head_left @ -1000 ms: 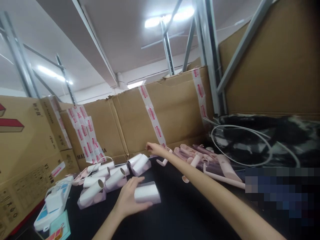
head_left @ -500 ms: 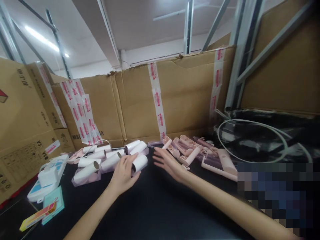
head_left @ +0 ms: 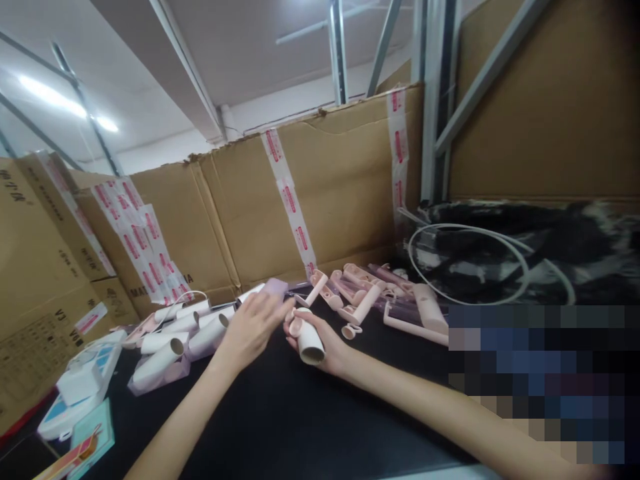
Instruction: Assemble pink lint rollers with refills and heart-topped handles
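Observation:
My right hand (head_left: 327, 340) is wrapped round a white tube (head_left: 311, 343) whose open end faces me. A small round pink piece (head_left: 296, 326) shows against the tube's side near my fingers. Just left of it my left hand (head_left: 253, 330) has its fingers stretched out, slightly blurred, with nothing visible in them. Its fingertips come close to the tube's upper end; whether they touch, I cannot tell. Behind that hand sits a pale purple translucent piece (head_left: 276, 288). Several more white tubes (head_left: 160, 363) lie to the left, some on purple clear packaging.
Pink plastic parts (head_left: 365, 303) lie in a pile at right, with a small pink ring (head_left: 351, 331) before them. At left are a white power strip (head_left: 80, 383) and a teal packet (head_left: 95, 433). A cardboard wall (head_left: 240, 207) stands behind; a white cable (head_left: 520, 267) loops at right.
The white tube has passed from my left hand to my right hand, which has closed round it. My left hand has let go. The view has turned somewhat to the right.

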Demonstrator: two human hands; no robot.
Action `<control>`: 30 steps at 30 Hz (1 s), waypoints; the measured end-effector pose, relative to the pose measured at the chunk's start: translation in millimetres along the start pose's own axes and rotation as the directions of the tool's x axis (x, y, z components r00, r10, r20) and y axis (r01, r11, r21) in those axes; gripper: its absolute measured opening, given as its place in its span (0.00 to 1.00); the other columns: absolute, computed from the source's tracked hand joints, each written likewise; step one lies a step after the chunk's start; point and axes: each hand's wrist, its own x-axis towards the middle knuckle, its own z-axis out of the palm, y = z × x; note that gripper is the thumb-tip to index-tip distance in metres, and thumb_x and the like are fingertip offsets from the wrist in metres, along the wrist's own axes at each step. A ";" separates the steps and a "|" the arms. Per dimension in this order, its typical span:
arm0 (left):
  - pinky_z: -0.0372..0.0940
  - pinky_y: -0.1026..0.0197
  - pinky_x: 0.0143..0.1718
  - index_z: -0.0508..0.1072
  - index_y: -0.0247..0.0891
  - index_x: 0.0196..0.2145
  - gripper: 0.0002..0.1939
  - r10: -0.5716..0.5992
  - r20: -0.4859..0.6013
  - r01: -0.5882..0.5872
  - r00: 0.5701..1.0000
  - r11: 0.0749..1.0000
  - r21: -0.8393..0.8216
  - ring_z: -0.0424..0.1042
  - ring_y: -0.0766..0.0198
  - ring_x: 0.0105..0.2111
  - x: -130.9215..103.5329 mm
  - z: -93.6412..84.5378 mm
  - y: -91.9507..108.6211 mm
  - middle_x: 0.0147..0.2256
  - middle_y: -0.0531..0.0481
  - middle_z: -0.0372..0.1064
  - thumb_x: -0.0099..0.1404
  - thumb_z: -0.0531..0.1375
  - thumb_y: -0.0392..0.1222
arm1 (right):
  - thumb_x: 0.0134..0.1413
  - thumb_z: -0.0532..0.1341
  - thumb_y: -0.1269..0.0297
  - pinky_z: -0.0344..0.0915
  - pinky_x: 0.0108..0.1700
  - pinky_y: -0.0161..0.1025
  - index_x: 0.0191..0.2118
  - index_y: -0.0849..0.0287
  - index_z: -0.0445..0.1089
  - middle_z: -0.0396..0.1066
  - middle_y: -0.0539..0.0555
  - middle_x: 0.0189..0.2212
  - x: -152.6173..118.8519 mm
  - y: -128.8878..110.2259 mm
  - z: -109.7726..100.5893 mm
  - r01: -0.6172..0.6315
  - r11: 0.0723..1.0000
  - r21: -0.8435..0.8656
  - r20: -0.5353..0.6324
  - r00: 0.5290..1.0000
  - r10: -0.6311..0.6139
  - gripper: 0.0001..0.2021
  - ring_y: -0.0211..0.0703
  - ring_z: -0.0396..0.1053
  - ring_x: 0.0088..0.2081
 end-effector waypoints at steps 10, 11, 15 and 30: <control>0.61 0.50 0.48 0.59 0.41 0.51 0.26 -0.583 0.303 0.643 0.754 0.560 -0.523 0.67 0.55 0.46 -86.2 12.8 -10.9 0.44 0.45 0.66 0.55 0.61 0.43 | 0.43 0.66 0.70 0.73 0.26 0.40 0.43 0.58 0.58 0.72 0.53 0.28 -17.9 -46.2 10.3 0.048 0.855 -0.517 0.087 0.996 -0.004 0.20 0.47 0.73 0.32; 0.59 0.47 0.50 0.61 0.41 0.50 0.26 -0.571 0.299 0.638 0.765 0.605 -0.477 0.64 0.53 0.48 -88.1 11.8 -11.1 0.46 0.45 0.65 0.54 0.62 0.42 | 0.44 0.66 0.68 0.72 0.27 0.40 0.43 0.58 0.58 0.72 0.53 0.28 -20.7 -42.5 13.6 0.058 0.842 -0.536 0.112 0.994 0.003 0.20 0.47 0.73 0.33; 0.51 0.42 0.55 0.62 0.42 0.50 0.25 -0.531 0.145 0.546 0.835 0.763 -0.347 0.55 0.50 0.54 -82.2 2.7 3.8 0.50 0.44 0.61 0.55 0.61 0.43 | 0.42 0.66 0.65 0.71 0.31 0.41 0.44 0.58 0.57 0.71 0.52 0.28 -27.0 -11.7 21.6 0.037 0.839 -0.543 0.177 0.982 0.072 0.23 0.44 0.73 0.31; 0.64 0.54 0.42 0.52 0.40 0.53 0.31 -0.440 0.096 0.346 0.893 0.533 -0.772 0.64 0.61 0.40 -80.5 9.9 50.1 0.49 0.41 0.56 0.55 0.61 0.40 | 0.47 0.62 0.64 0.63 0.47 0.43 0.53 0.53 0.55 0.65 0.52 0.42 -36.6 -7.0 28.7 0.493 0.444 -0.748 0.429 0.870 -0.243 0.26 0.45 0.66 0.43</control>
